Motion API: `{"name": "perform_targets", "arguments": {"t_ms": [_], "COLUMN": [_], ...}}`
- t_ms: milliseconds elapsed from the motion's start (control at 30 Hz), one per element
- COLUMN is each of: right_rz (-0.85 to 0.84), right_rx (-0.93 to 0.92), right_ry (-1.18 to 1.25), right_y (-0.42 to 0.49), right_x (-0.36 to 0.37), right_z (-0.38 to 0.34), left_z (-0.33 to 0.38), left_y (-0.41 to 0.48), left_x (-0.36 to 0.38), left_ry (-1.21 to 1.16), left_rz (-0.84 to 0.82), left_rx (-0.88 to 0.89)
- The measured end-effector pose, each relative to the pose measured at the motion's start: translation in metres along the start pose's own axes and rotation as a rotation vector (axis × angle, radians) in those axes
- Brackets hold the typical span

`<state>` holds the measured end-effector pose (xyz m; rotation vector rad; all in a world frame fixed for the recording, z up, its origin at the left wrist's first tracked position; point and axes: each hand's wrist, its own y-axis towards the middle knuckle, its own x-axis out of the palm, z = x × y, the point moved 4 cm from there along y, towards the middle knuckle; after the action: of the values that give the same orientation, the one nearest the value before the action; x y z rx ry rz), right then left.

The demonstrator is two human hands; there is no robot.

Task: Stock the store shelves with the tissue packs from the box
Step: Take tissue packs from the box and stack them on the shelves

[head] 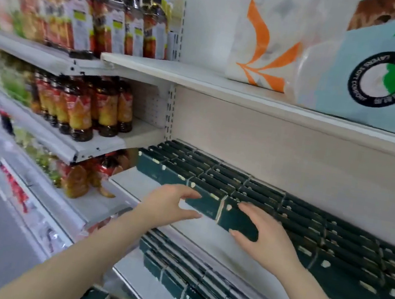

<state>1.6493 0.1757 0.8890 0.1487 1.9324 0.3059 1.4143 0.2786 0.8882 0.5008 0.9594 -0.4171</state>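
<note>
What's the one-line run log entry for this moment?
stage: placing | left hand: open by dark green tissue packs | right hand: open, on front pack | middle shelf: partly filled | upper shelf: large packs

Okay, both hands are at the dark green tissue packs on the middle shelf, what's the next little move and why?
Probably push the front pack back flush with the row: the right hand is on it, the left hand is open beside the neighbouring pack, and both packs jut forward of the rest.

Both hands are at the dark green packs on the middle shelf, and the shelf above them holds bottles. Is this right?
Not quite. In the head view, the shelf above the green packs holds large white and blue bags; the bottles are in the bay to the left.
</note>
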Motion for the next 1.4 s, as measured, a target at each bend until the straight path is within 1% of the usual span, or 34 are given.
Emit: {"name": "perform_targets", "arguments": {"t_ms": [100,167,200,267,433,567,633,767,900,1067,1133,1300,1400], "right_rz": [-0.074,-0.11,-0.143,-0.195,-0.375,-0.483,-0.488,-0.557,-0.611,-0.661,-0.7,-0.846,-0.894], "right_rx": [-0.163,-0.232,-0.298,-0.365,-0.523,-0.598,-0.679,-0.775,-0.771,-0.724,-0.698,-0.576,-0.526], "right_ry": [0.038,0.049,0.078,0.089,0.217,0.309,0.307,0.286,0.303,0.267,0.253,0.203,0.166], "right_y": [0.032,0.046,0.058,0.069,0.084,0.081,0.077,0.075,0.075,0.075,0.074,0.059,0.048], "right_x": [0.038,0.055,0.071,0.091,0.143,0.18,0.198,0.232,0.264,0.304,0.323,0.381,0.418], "right_z": [-0.051,-0.076,-0.104,-0.14,-0.245,-0.312,-0.339,-0.387,-0.424,-0.444,-0.444,-0.428,-0.422], "left_z": [-0.062,-0.084,-0.103,-0.123,-0.166,-0.186,-0.195,-0.216,-0.248,-0.297,-0.317,-0.364,-0.39], "left_y": [-0.054,-0.084,-0.111,-0.147,-0.248,-0.315,-0.342,-0.382,-0.408,-0.421,-0.423,-0.434,-0.446], "left_x": [-0.04,-0.056,-0.072,-0.09,-0.133,-0.157,-0.167,-0.187,-0.203,-0.197,-0.185,-0.133,-0.099], "left_ry": [0.042,0.047,0.052,0.046,0.045,0.056,0.071,0.065,0.065,0.008,-0.024,-0.113,-0.183], "left_rz": [0.061,0.073,0.104,0.14,0.25,0.307,0.326,0.358,0.354,0.321,0.295,0.169,0.098], "left_rx": [-0.189,-0.269,-0.335,-0.401,-0.666,-0.786,-0.838,-0.912,-0.946,-0.983,-0.99,-1.031,-1.073]}}
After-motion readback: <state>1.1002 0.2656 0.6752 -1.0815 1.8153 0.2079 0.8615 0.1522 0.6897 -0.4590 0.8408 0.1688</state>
